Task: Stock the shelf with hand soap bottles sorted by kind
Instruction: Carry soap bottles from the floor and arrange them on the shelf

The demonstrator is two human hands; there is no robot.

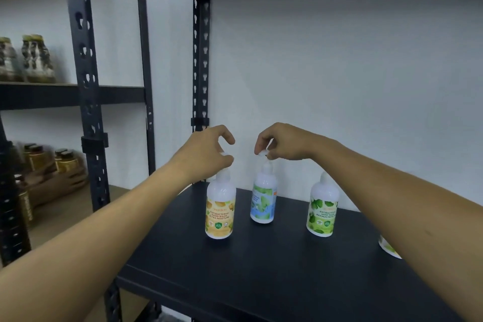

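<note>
Each hand pinches an upright bottle's pump from directly above: left hand point(209, 150) on the yellow bottle point(220, 210), right hand point(281, 142) on the blue bottle point(264, 201).

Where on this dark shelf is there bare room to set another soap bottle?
Bare: the front of the shelf, and the gap between the blue bottle and green bottle. Crowded: around the orange bottle, where both hands work.

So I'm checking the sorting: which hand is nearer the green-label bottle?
Right. The right hand pinches the blue-label bottle's pump, beside the green-label bottle; the left hand holds the orange-label bottle's pump, farther left.
</note>
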